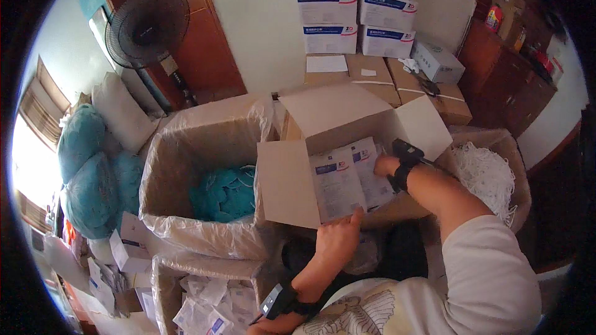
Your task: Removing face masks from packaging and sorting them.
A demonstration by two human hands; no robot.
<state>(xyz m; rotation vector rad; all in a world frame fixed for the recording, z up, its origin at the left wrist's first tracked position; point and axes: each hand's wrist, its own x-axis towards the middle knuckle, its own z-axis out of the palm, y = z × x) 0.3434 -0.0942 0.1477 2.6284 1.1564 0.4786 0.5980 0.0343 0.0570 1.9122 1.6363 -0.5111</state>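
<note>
An open white carton (285,180) lies tilted toward me, its flaps spread. Inside it stand flat white printed packets (338,183) in a row. My left hand (337,239) touches the lower edge of the front packet at the carton's near rim. My right hand (386,165), with a black band on the wrist, reaches into the carton behind the packets and presses on the rear ones.
A large plastic-lined box (186,149) with teal items (225,195) stands at left. A lower box (205,301) holds several white packets. A box of white shredded strips (487,174) is at right. Stacked white cartons (354,6) and a fan (148,25) stand behind.
</note>
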